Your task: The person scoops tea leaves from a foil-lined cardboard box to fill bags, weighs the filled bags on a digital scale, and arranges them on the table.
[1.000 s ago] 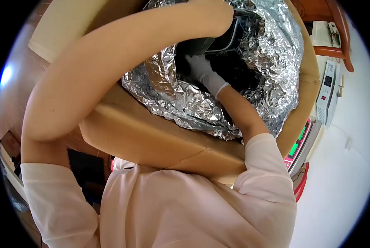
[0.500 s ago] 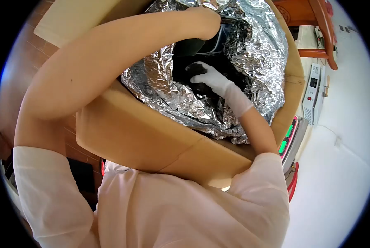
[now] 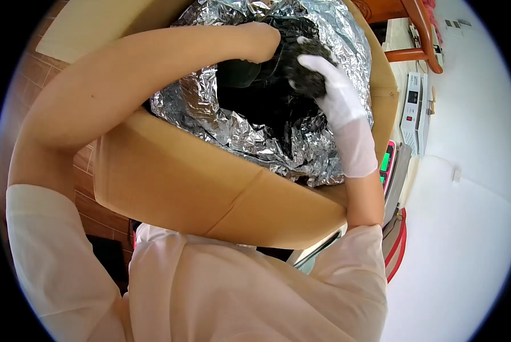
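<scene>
My right hand point(image 3: 335, 85), in a thin white glove, is closed round a dark, shaggy clump point(image 3: 309, 71) above the foil-lined opening. The crumpled silver foil point(image 3: 238, 134) lines a large cardboard box point(image 3: 210, 182), with black lining and dark contents inside. My left arm reaches across the box from the left. My left hand point(image 3: 261, 43) is bent at the wrist over the opening, beside a dark smooth container point(image 3: 238, 73); its fingers are hidden.
A box flap point(image 3: 90, 28) juts out at the upper left. To the right are a wooden chair point(image 3: 424, 34), a white device with a small display point(image 3: 413, 108) and a scale with green displays point(image 3: 385, 162). Red tubing point(image 3: 401, 245) hangs below. Brown tiles cover the floor.
My right hand has risen from inside the box toward its right side, with the dark clump in it. My left hand has shifted slightly left and down in view, as has the box.
</scene>
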`<state>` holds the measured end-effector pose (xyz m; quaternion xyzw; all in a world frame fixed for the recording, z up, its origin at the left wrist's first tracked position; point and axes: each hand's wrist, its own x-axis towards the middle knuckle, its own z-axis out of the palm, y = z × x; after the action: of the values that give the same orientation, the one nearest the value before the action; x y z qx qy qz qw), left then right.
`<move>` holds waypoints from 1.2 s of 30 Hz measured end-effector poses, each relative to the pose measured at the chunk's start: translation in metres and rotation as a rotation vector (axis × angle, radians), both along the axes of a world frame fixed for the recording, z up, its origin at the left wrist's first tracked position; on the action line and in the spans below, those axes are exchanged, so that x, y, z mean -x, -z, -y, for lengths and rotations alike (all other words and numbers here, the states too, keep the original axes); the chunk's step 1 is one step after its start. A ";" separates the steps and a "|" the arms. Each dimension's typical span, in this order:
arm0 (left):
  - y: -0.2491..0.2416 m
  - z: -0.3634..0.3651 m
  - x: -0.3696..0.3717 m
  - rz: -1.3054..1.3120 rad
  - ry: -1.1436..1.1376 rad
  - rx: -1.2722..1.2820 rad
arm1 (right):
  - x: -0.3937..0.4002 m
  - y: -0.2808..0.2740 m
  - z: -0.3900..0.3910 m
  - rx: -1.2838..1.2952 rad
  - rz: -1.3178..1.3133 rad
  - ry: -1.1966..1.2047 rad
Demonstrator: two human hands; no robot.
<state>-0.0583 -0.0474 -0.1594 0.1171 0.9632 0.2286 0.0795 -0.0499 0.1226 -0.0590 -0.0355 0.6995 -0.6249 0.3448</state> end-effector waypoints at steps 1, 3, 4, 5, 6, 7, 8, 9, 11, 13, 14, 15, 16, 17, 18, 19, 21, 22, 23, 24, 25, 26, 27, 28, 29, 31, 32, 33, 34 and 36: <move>-0.004 -0.001 -0.002 0.002 0.006 -0.001 | 0.002 0.008 0.003 0.002 -0.017 0.025; -0.019 0.002 -0.006 0.136 -0.135 -0.102 | 0.003 0.015 0.006 -0.078 -0.068 0.012; -0.020 0.004 -0.006 0.096 -0.131 -0.085 | 0.007 0.022 0.007 -0.115 -0.116 0.016; -0.021 0.005 -0.006 0.096 -0.132 -0.088 | 0.009 0.025 0.008 -0.152 -0.165 0.017; -0.022 0.005 -0.006 0.103 -0.132 -0.075 | 0.009 0.024 0.003 -0.172 -0.164 -0.072; -0.024 0.005 -0.006 0.109 -0.133 -0.062 | 0.010 0.024 0.002 -0.173 -0.164 -0.074; -0.025 0.005 -0.006 0.109 -0.135 -0.063 | 0.011 0.027 -0.001 -0.193 -0.148 -0.127; -0.026 0.005 -0.007 0.119 -0.133 -0.063 | 0.011 0.028 -0.002 -0.212 -0.132 -0.180; -0.026 0.006 -0.007 0.134 -0.133 -0.063 | -0.001 0.015 0.003 -0.205 -0.138 -0.165; -0.025 0.007 -0.007 0.083 -0.113 -0.061 | -0.003 0.010 0.002 -0.165 -0.286 -0.183; -0.012 0.010 0.000 0.088 -0.113 -0.062 | -0.005 0.008 0.004 -0.216 -0.411 -0.129; 0.001 0.015 0.009 0.002 -0.059 -0.057 | -0.003 0.011 0.001 -0.218 -0.407 -0.129; 0.001 0.016 0.008 -0.085 -0.004 -0.052 | 0.002 0.015 -0.005 -0.332 -0.468 -0.180; 0.000 0.016 0.008 -0.080 -0.003 -0.054 | 0.005 0.021 -0.010 -0.446 -0.529 -0.232; -0.001 0.016 0.010 -0.027 -0.079 -0.032 | 0.005 0.029 -0.012 -0.505 -0.477 -0.285; -0.005 0.017 0.009 0.026 -0.156 -0.008 | 0.014 0.049 -0.021 -0.588 -0.399 -0.431; 0.003 0.019 0.012 -0.079 -0.163 0.009 | 0.016 0.087 -0.026 -0.888 -0.395 -0.696; 0.002 0.018 0.013 -0.145 -0.086 0.062 | 0.019 0.117 -0.034 -0.960 -0.414 -0.754; -0.001 0.016 0.013 -0.209 -0.008 0.115 | 0.022 0.146 -0.041 -1.032 -0.433 -0.813; -0.006 0.013 0.013 -0.117 -0.106 0.118 | 0.026 0.165 -0.043 -1.155 -0.403 -0.898; -0.011 0.011 0.010 -0.106 -0.112 0.127 | 0.032 0.192 -0.046 -1.249 -0.280 -0.923; -0.017 0.012 0.005 -0.073 -0.151 0.064 | 0.032 0.220 -0.056 -1.305 -0.249 -0.885; -0.022 0.014 0.003 -0.038 -0.194 0.006 | 0.031 0.242 -0.060 -1.357 -0.219 -0.851; -0.017 0.010 0.010 -0.072 -0.212 0.058 | 0.029 0.257 -0.056 -1.335 -0.220 -0.873; -0.021 0.007 0.007 -0.104 -0.226 0.106 | 0.025 0.272 -0.052 -1.262 -0.209 -0.883; -0.023 0.010 0.006 -0.054 -0.207 0.118 | 0.018 0.292 -0.053 -1.134 -0.178 -0.879; -0.024 0.011 0.006 -0.052 -0.207 0.076 | 0.018 0.296 -0.055 -1.078 -0.166 -0.865; -0.026 0.011 0.008 -0.056 -0.204 0.032 | 0.022 0.298 -0.058 -1.026 -0.157 -0.844; -0.028 0.013 0.008 -0.097 -0.121 0.116 | 0.010 0.284 -0.046 -1.065 -0.205 -0.859; -0.023 0.009 0.014 -0.091 -0.105 0.158 | -0.006 0.283 -0.024 -1.203 -0.396 -0.952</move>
<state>-0.0727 -0.0562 -0.1364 0.0699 0.9857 0.1501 0.0327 -0.0436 0.1461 -0.3416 -0.2491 0.8753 0.0931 0.4040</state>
